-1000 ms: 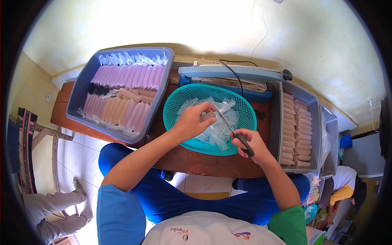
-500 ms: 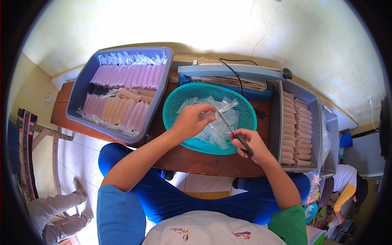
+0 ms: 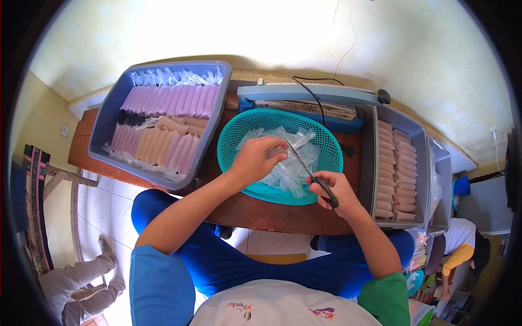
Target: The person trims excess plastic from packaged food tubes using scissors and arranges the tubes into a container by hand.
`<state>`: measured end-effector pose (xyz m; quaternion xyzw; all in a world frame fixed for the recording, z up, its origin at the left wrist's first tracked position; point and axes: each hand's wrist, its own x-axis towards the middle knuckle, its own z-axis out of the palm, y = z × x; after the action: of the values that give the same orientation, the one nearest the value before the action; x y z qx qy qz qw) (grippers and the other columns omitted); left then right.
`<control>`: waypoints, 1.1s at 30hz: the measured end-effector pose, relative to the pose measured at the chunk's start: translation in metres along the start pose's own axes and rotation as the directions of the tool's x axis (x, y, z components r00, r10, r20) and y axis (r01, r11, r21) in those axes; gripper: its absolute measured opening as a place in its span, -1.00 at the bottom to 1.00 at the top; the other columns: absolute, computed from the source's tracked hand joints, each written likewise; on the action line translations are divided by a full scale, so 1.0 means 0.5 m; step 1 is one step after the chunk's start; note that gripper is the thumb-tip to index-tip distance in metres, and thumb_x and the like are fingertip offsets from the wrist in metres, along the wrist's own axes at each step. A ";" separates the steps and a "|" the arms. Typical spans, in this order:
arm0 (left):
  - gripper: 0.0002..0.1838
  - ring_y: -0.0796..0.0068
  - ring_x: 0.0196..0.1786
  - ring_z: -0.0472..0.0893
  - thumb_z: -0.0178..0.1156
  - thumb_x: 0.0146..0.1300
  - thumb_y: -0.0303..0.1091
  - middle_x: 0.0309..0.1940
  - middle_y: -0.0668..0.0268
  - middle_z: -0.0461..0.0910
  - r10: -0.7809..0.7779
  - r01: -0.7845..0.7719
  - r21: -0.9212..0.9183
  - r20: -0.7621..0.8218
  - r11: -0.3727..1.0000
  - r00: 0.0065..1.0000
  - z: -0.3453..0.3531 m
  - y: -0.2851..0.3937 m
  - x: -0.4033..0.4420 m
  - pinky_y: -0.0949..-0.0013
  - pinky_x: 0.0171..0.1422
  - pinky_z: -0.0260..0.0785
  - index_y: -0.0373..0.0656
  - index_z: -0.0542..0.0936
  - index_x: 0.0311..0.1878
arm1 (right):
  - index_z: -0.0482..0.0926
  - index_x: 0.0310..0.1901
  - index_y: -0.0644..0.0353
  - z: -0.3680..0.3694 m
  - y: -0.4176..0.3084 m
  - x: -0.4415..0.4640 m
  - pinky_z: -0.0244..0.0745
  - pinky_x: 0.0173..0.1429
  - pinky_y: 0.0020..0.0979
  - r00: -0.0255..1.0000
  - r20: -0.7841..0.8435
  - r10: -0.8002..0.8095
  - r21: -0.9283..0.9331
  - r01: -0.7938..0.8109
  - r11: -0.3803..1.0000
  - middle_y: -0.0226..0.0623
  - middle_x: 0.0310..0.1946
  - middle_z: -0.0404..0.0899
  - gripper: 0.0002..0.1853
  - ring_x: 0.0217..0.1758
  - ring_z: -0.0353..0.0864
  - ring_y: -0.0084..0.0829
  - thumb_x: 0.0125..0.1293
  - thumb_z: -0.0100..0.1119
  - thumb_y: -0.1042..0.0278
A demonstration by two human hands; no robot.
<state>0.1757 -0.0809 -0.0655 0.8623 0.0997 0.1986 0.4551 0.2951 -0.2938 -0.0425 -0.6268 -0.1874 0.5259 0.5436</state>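
Note:
My right hand (image 3: pixel 336 191) grips a pair of scissors (image 3: pixel 302 161) by the dark handles, with the metal blades pointing up and to the left. Over the basket's left half, my left hand (image 3: pixel 258 159) has its fingers curled together by the blade tips. What those fingers hold, if anything, cannot be made out against the clear plastic. Below both hands is a turquoise mesh basket (image 3: pixel 232 129), with a heap of clear plastic strips (image 3: pixel 293 176) lying inside.
At left, a grey-blue tub (image 3: pixel 97 130) holds rows of pink and tan filled tubes. A grey tray (image 3: pixel 423 179) of tan tubes stands at right. Behind the basket lies a long blue bag sealer (image 3: pixel 315 96) with a black cable. Another person (image 3: pixel 461 239) bends at far right; someone's legs (image 3: pixel 76 282) show lower left.
My hands and the scissors have hardly moved. At far right, the other person's arm has shifted slightly. The legs at lower left have shifted a little too.

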 end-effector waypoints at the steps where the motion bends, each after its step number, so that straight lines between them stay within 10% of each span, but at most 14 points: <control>1: -0.77 0.24 -0.30 0.62 0.35 0.11 -0.38 -0.33 0.15 0.65 0.000 0.000 0.001 0.000 1.000 1.000 0.000 0.000 0.000 0.32 -0.19 0.42 -0.24 0.63 -0.17 | 0.55 -0.13 0.41 0.000 0.000 0.000 0.12 -0.64 -0.61 1.000 0.002 -0.005 0.001 0.005 1.000 -0.40 -0.49 0.53 -0.53 -0.73 0.33 -0.71 0.11 0.47 0.17; 15: -0.77 0.40 -0.43 0.53 0.36 0.10 -0.35 -0.41 0.20 0.62 -0.008 0.008 0.001 -0.062 1.000 0.998 0.008 -0.013 -0.003 0.37 -0.32 0.33 -0.22 0.63 -0.19 | 0.58 -0.14 0.40 -0.003 -0.018 -0.001 0.21 -0.69 -0.62 0.993 -0.106 -0.049 -0.159 0.032 0.987 -0.42 -0.57 0.51 -0.66 -0.75 0.38 -0.69 0.12 0.43 0.39; 18: -0.76 0.51 -0.48 0.51 0.37 0.11 -0.35 -0.46 0.26 0.60 -0.069 0.068 -0.018 -0.055 0.998 0.996 0.007 -0.010 0.001 0.41 -0.36 0.32 -0.21 0.62 -0.16 | 0.61 -0.12 0.37 -0.003 -0.005 0.011 0.37 -0.55 -0.54 0.972 -0.184 -0.145 -0.406 0.060 0.912 -0.28 -0.41 0.62 -0.59 -0.65 0.50 -0.56 0.04 0.48 0.35; 20: -0.74 0.46 -0.45 0.55 0.37 0.10 -0.34 -0.44 0.22 0.61 -0.132 0.130 -0.052 -0.036 0.990 0.991 0.002 -0.005 0.003 0.39 -0.34 0.35 -0.20 0.62 -0.15 | 0.60 -0.09 0.37 -0.013 0.020 0.028 0.51 -0.35 -0.43 0.855 -0.048 -0.516 -0.656 0.363 0.662 -0.19 -0.23 0.62 -0.60 -0.44 0.64 -0.35 0.03 0.44 0.41; 23: -0.72 0.47 -0.45 0.57 0.37 0.09 -0.33 -0.45 0.23 0.61 -0.210 0.205 -0.143 -0.023 0.968 0.977 0.007 -0.022 0.001 0.40 -0.34 0.36 -0.19 0.62 -0.13 | 0.59 -0.09 0.36 -0.010 0.011 0.024 0.54 -0.18 -0.32 0.819 0.052 -0.571 -0.831 0.353 0.431 -0.15 -0.09 0.54 -0.66 -0.22 0.65 -0.14 0.05 0.35 0.48; 33: -0.56 0.55 -0.33 0.63 0.38 0.04 -0.53 -0.18 0.27 0.50 -0.213 0.212 -0.399 0.043 0.892 0.976 0.015 -0.031 -0.001 0.51 -0.30 0.43 -0.12 0.60 0.05 | 0.57 -0.13 0.34 0.010 0.040 0.040 0.51 0.02 -0.15 0.825 0.138 -0.547 -0.892 0.344 0.294 -0.12 -0.10 0.50 -0.76 -0.07 0.57 -0.05 0.13 0.23 0.56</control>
<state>0.1785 -0.0780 -0.0820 0.7343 0.1509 0.1644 0.6411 0.2915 -0.2817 -0.0684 -0.7843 -0.5478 0.1091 0.2701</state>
